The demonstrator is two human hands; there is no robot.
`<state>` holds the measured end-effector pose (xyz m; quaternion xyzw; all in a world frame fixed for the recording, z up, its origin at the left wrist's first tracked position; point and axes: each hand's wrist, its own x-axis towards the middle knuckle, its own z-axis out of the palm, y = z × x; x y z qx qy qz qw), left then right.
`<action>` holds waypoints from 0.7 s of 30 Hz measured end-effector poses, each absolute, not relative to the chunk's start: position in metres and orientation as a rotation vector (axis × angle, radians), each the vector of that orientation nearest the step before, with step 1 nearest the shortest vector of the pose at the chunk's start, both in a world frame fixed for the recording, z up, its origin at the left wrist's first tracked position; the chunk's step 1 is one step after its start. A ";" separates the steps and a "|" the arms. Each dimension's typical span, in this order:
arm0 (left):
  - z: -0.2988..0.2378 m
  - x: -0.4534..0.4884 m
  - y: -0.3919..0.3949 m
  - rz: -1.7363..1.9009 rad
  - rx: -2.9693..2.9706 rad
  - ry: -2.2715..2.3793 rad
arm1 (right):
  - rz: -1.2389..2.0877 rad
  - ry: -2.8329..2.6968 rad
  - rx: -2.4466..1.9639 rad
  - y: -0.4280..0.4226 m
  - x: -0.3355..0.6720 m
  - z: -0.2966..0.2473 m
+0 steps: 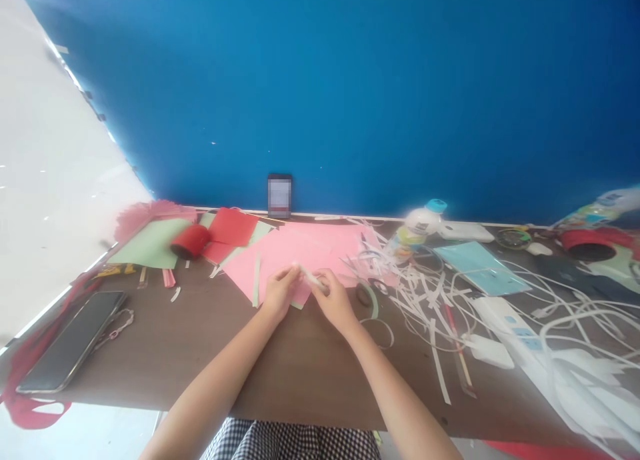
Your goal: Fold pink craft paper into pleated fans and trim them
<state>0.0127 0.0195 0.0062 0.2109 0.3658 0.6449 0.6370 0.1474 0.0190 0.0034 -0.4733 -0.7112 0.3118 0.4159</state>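
Note:
My left hand (281, 291) and my right hand (334, 301) meet at the middle of the brown table (300, 367). Both pinch a thin white paper strip (311, 277) that runs between their fingertips. Under them lie large pink paper sheets (300, 250). A pale green strip (257, 281) lies just left of my left hand. Both hands have their fingers closed.
A red roll (190, 241), red and green sheets and a pink fringe sit at back left. A dark phone (70, 343) lies at the left edge. A tangle of white strips (425, 287), a bottle (417, 230), a light blue sheet (483, 267) and a power strip (515, 327) fill the right.

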 end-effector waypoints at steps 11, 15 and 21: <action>0.007 0.012 0.015 1.340 0.970 1.092 | -0.001 -1.852 -1.186 0.025 0.161 0.009; 0.005 0.017 0.009 1.349 1.278 1.131 | -0.170 -2.001 -1.073 0.019 0.157 0.011; 0.007 0.018 0.005 1.388 1.532 1.179 | -0.148 -2.048 -1.032 0.017 0.156 0.014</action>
